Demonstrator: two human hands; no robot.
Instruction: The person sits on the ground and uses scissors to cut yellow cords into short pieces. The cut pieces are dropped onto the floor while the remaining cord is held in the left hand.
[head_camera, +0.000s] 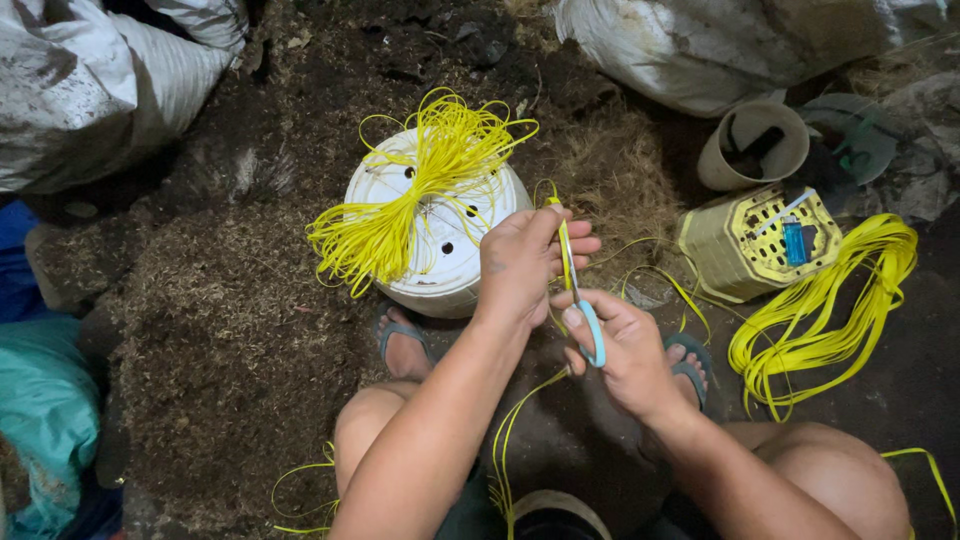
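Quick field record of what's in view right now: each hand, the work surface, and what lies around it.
left hand: left hand pinches a thin yellow plastic strip
right hand: right hand holds blue-handled scissors, blades on the strip
in front: upturned white plastic pot with a bundle of cut yellow strips on it
right side: yellow perforated plastic basket, coil of yellow strapping
ground: dark soil and dry fibre

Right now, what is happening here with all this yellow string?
A seated person holds a yellow strip in the left hand and works light-blue-handled scissors on it with the right hand. A bundle of cut yellow pieces lies on an upturned white pot. A larger yellow coil lies on the ground.
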